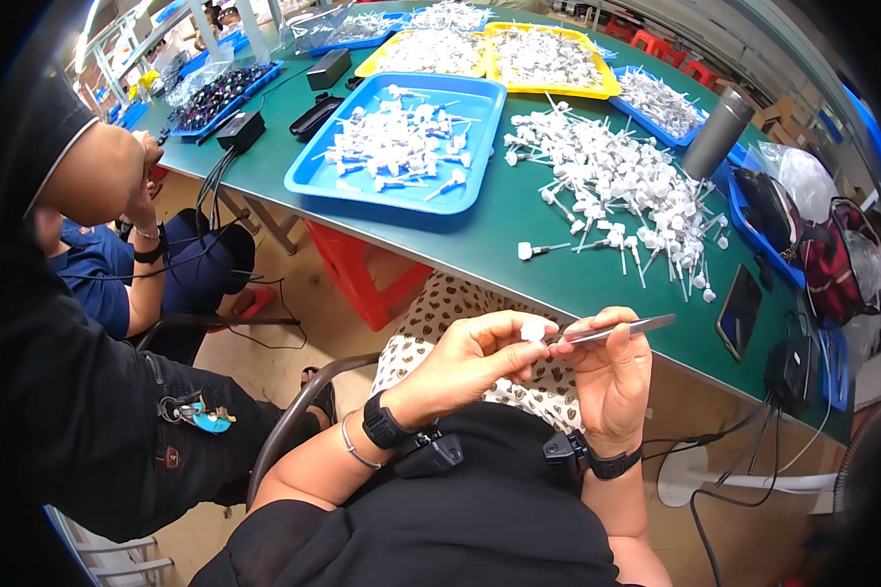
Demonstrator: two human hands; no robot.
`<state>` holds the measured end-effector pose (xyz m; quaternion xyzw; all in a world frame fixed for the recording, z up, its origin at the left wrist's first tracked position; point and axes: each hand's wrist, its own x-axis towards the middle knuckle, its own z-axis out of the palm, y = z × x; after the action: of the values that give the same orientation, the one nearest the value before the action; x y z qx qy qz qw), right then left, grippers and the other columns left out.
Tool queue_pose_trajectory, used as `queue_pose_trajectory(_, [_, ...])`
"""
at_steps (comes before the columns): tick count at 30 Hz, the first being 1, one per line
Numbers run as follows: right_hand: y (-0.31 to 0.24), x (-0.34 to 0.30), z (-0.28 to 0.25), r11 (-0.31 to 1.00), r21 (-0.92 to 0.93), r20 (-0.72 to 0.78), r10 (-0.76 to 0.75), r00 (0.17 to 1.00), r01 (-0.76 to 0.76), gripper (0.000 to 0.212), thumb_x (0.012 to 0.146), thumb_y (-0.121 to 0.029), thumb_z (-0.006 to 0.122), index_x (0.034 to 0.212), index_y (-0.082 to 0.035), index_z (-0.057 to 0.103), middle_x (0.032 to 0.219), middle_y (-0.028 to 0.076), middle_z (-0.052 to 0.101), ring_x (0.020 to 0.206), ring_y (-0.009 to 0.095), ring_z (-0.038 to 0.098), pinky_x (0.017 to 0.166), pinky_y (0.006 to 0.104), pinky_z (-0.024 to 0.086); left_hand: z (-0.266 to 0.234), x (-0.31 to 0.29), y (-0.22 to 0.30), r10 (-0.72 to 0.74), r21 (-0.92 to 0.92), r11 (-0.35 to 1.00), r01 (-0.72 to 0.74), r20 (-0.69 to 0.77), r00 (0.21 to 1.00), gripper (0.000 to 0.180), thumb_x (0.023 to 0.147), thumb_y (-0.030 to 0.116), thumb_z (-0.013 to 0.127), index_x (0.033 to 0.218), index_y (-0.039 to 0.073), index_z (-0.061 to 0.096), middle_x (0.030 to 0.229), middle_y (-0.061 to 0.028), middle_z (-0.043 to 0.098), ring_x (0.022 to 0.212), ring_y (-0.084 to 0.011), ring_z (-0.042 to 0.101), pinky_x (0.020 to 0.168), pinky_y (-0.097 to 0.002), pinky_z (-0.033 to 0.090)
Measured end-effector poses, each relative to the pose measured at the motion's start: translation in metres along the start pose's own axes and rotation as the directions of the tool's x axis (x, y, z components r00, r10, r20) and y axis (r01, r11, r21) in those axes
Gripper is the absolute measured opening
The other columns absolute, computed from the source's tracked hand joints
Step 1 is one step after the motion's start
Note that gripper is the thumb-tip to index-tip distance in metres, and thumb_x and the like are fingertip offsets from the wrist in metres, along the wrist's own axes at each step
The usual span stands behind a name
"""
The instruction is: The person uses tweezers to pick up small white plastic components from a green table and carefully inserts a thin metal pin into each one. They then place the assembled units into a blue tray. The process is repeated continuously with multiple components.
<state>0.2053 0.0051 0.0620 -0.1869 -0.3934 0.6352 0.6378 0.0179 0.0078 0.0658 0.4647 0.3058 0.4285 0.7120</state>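
Note:
Above my lap, my left hand (475, 354) pinches a small white plastic piece (533, 331) between thumb and fingers. Close beside it, my right hand (607, 377) is closed on slim metal tweezers (646, 325), their rear end pointing up and right. The tweezers' tips reach toward the white piece; fingers partly hide whether they touch it. Ahead on the green table (499, 230) lies a loose heap of similar white pieces with thin stems (617, 181). More of them lie in a blue tray (303, 176) left of the heap.
Yellow trays (612, 88) of white pieces stand farther back. A grey flask (719, 132), a phone (739, 311) and a dark red bag (840, 259) are at the right. Two people are on my left, one standing close by (88, 430). Cables hang off the table's right end.

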Motion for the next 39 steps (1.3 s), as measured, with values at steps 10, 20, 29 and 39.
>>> queue_pose_trajectory(10, [0.014,-0.004,0.006,0.962,-0.262,0.0,-0.079,0.997,0.076,0.02,0.1,-0.014,0.058,0.11,0.003,0.055,0.101,0.018,0.068,0.09,0.025,0.07,0.084,0.037,0.058,-0.015,-0.008,-0.013,-0.049,-0.052,0.998,0.043,-0.136,0.99,0.012,0.093,0.007,0.068,0.102,0.0,0.07,0.089,-0.0045,0.069,0.071,-0.0085,0.063,0.063,-0.0235,0.054])
queue_pose_trajectory(20, [0.015,-0.01,0.015,0.752,-0.637,0.055,-0.172,0.984,0.167,0.012,0.098,-0.004,0.06,0.105,0.005,0.061,0.099,0.012,0.069,0.087,0.016,0.068,0.082,0.0282,0.056,-0.016,-0.008,-0.026,0.378,0.501,0.802,-0.325,-0.004,0.926,0.016,0.098,0.006,0.06,0.109,-0.001,0.068,0.089,-0.0064,0.064,0.071,-0.011,0.062,0.062,-0.0243,0.051])
queue_pose_trajectory(29, [0.019,-0.01,0.017,0.776,-0.612,0.022,-0.173,0.985,0.15,0.009,0.098,-0.002,0.059,0.102,0.006,0.062,0.096,0.013,0.07,0.085,0.016,0.069,0.078,0.0282,0.058,-0.018,-0.006,-0.031,0.484,0.621,0.679,-0.392,0.022,0.875,0.015,0.096,0.005,0.062,0.108,0.001,0.069,0.089,-0.007,0.065,0.071,-0.0128,0.064,0.061,-0.0257,0.052])
queue_pose_trajectory(39, [0.021,-0.011,0.019,0.727,-0.666,0.031,-0.196,0.98,0.166,0.01,0.097,-0.002,0.061,0.103,0.006,0.062,0.092,0.012,0.07,0.083,0.016,0.07,0.076,0.0269,0.058,-0.02,-0.006,-0.032,0.539,0.683,0.6,-0.415,0.038,0.842,0.017,0.091,0.001,0.066,0.108,0.001,0.07,0.091,-0.0091,0.067,0.072,-0.0156,0.066,0.062,-0.0272,0.054])
